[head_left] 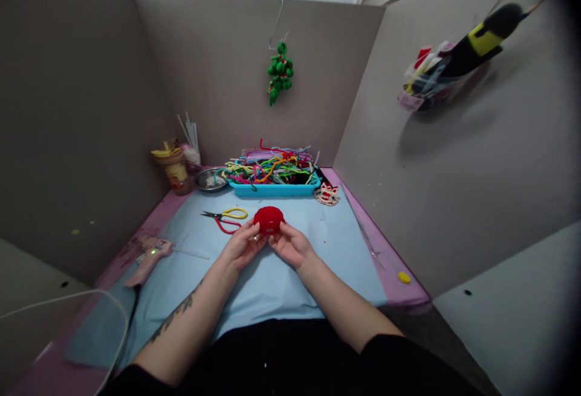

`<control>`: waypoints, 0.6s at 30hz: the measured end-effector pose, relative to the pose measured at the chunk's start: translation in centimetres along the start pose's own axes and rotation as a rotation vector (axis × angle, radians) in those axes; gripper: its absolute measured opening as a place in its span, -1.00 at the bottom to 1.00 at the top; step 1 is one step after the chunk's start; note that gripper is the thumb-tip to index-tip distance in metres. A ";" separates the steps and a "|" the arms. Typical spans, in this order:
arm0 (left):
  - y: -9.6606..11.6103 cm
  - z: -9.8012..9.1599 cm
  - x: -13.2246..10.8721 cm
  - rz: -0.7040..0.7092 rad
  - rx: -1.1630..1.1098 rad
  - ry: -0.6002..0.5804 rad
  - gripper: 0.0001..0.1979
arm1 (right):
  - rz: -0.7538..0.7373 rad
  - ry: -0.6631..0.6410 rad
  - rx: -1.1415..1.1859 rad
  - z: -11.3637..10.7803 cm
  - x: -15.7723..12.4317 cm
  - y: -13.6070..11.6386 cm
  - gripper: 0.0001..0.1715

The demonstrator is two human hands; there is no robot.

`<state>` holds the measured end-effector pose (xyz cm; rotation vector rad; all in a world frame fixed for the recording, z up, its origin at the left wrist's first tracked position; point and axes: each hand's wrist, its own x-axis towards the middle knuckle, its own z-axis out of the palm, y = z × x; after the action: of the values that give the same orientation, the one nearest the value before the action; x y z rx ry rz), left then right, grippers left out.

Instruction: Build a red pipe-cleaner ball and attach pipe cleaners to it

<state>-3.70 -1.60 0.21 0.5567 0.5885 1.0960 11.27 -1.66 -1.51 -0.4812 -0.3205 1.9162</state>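
A fuzzy red rounded piece (269,219) is held just above the light blue mat (272,281) in the middle of the desk. My left hand (242,243) grips its lower left side with pinched fingers. My right hand (290,243) grips its lower right side the same way. Both forearms reach in from the near edge. Scissors with one yellow and one red handle (227,217) lie on the mat just left of the red piece.
A blue tray (274,188) full of coloured pipe cleaners stands at the back. A metal dish (210,179) and a lidded cup (175,171) sit back left. A pink glue gun (149,257) lies left. A small red-white craft (327,194) is back right. Grey partitions enclose the desk.
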 end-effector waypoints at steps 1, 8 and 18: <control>-0.1 0.0 0.0 0.010 0.005 0.005 -0.66 | -0.004 0.001 -0.001 0.1 -0.1 0.1 -0.78; -1.0 0.1 0.2 0.018 0.075 0.065 -0.59 | -0.107 0.043 -0.077 0.3 0.2 0.5 -0.68; 0.6 0.0 -0.6 0.286 0.629 -0.063 -0.25 | -0.233 0.022 -0.221 0.5 -0.1 -0.7 -0.68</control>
<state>-4.26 -1.97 0.72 1.2467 0.8197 1.1489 11.66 -1.51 -0.73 -0.5838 -0.5540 1.6557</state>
